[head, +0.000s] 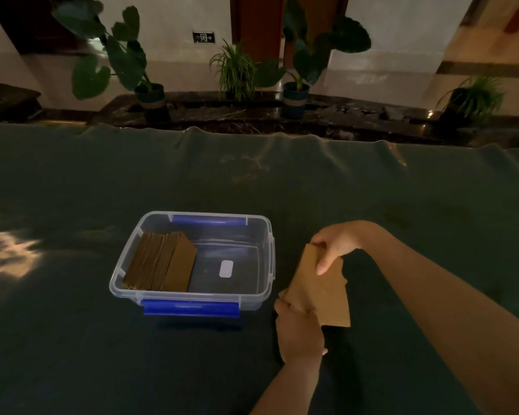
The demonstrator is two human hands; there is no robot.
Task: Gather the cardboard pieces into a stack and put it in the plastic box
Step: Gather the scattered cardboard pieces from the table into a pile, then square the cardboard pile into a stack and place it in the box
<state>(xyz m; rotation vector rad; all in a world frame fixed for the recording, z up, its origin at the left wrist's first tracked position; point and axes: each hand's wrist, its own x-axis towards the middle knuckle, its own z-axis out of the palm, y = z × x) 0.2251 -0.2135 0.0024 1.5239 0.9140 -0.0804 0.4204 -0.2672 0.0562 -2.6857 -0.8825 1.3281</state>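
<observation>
A clear plastic box (265, 265) with blue latches stands on the dark table cloth, left of my hands. Inside it, a row of brown cardboard pieces (159, 262) leans against the left wall; the right part of its floor shows a white label. To the right of the box I hold a small stack of cardboard pieces (321, 292) between both hands. My left hand (298, 330) grips the stack's near left corner. My right hand (336, 247) pinches its far top edge.
The dark green cloth (252, 181) covers the whole table, rippled along its far edge. Beyond it stand several potted plants (295, 97) on a dark ledge. A patch of light falls on the cloth at the far left (6, 253).
</observation>
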